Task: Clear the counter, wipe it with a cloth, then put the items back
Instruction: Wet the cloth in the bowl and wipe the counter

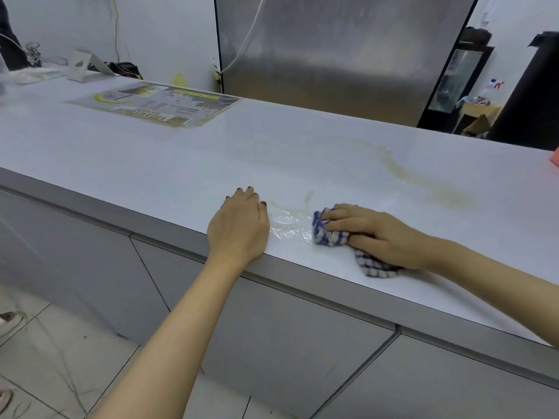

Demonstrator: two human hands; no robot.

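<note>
White counter (302,140) seen from above and in front, running from the lower right to the upper left. Left hand (239,228): palm down near the front edge, fingers straight and close together, holding nothing. Right hand (375,234): fingers curled over a bunched blue-and-white checked cloth (329,235), gripping it and pressing it onto the surface; one end of the cloth trails out beneath the wrist. Between the two hands lies a glossy wet patch (287,228), touching the cloth's left side. A pale yellowish stain (423,182) curves across the surface behind the right hand, well apart from the cloth. A printed sheet (157,104) lies flat at the far left of the counter. A brushed-steel panel (332,55) stands behind the counter; grey cabinet doors (272,343) sit below it, above a tiled floor (45,358).
</note>
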